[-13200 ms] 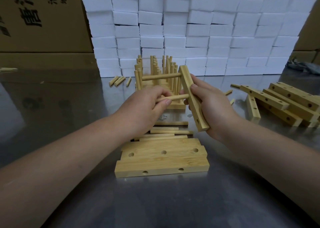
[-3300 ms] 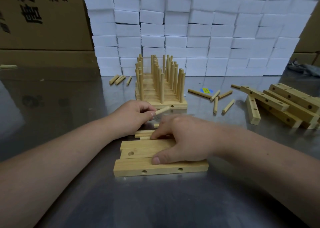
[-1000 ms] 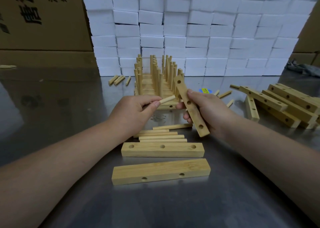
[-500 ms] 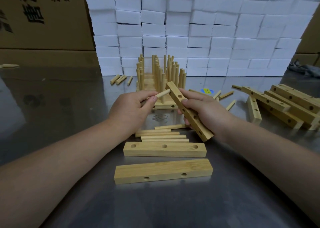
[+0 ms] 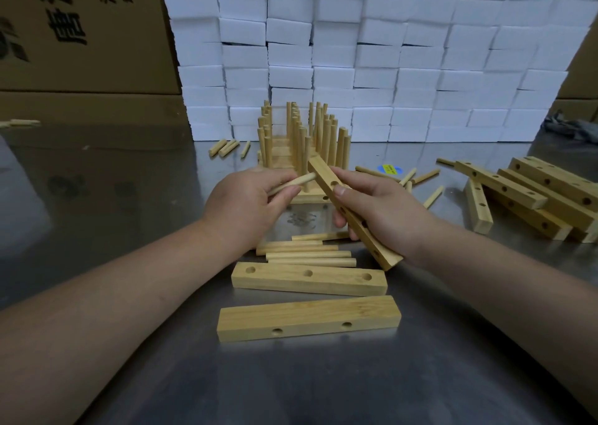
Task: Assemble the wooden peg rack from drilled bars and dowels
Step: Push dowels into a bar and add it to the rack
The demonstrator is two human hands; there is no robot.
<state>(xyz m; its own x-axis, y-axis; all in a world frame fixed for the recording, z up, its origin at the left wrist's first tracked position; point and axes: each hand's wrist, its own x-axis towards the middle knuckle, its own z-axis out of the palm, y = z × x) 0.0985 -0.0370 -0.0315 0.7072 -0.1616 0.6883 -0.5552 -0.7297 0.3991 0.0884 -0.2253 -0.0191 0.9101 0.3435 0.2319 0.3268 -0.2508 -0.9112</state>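
Observation:
My right hand (image 5: 382, 211) grips a drilled wooden bar (image 5: 326, 178), tilted from upper left down to lower right, holes facing me. My left hand (image 5: 246, 204) pinches a dowel (image 5: 297, 180) whose tip meets the bar's upper end. Below the hands, several loose dowels (image 5: 307, 253) lie side by side on the metal table (image 5: 97, 217). In front of them lie two more bars: one with three holes facing up (image 5: 307, 279), and a nearer one with two holes in its side (image 5: 307, 318).
Finished peg racks (image 5: 301, 140) stand in a row behind my hands. A pile of drilled bars (image 5: 530, 195) lies at the right, with scattered dowels (image 5: 420, 182) near it and a few (image 5: 226, 148) at the back left. White foam blocks (image 5: 388, 59) and cardboard boxes (image 5: 81, 30) wall the back.
The right hand lifted a bar off the near stack and tilted it. The left hand brought its dowel up to the bar's upper end.

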